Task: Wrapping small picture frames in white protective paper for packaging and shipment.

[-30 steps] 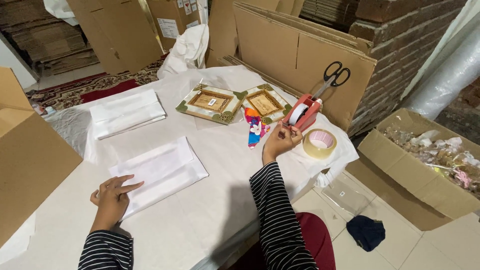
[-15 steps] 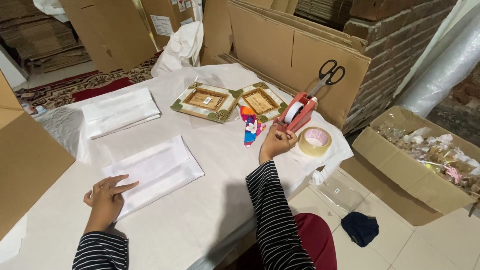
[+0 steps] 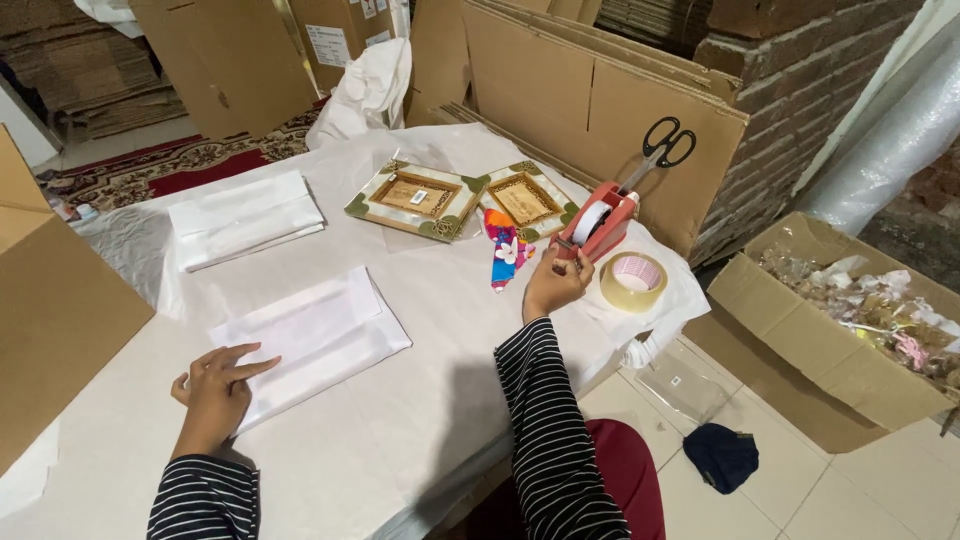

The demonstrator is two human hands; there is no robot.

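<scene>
Right hand (image 3: 553, 287) pinching tape at red dispenser (image 3: 600, 220) | dispenser's long axis points toward hand

Red tape dispenser (image 3: 600, 222), black scissors (image 3: 664, 148) (striped black-white sleeves (image 3: 553, 430)).

Matt white paper wraps the flat parcel (image 3: 310, 335) under my left hand (image 3: 215, 385); glossy red plastic tape dispenser (image 3: 600, 222), shiny clear tape roll (image 3: 633, 282), rough brown cardboard box (image 3: 840, 340).

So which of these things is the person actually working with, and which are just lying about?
In use:
- left hand resting on the white wrapped parcel
- right hand at the red tape dispenser

Lying about:
- two framed pictures
- scissors
- loose tape roll
- second white parcel
- colourful small item
</scene>
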